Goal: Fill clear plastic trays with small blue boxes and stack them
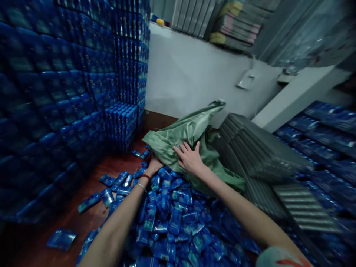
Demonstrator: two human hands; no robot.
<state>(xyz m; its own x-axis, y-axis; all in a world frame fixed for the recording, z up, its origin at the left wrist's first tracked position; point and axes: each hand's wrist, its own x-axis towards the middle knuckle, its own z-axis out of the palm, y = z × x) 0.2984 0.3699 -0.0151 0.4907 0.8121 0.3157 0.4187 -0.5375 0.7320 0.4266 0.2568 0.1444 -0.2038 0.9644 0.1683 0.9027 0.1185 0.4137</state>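
Fingers (197,147) of the right hand (191,161) spread over the green sack (178,135), which lies at the far edge of the loose blue packets (175,218); the left hand (156,163) is at its left edge (fingers hidden, so their grip I cannot tell). Leftward, red floor (93,170) leaves a strip before the stacked packs (61,96); rightward, a grey ribbed stack (250,155) crowds close.

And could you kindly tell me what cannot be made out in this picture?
In the head view:
Left hand: fingers hidden by the green sack.
Inside of the sack: hidden by its own folds.
Blue packets: lettering blurred and too small.
Right sleeve: cut off by the bottom edge.
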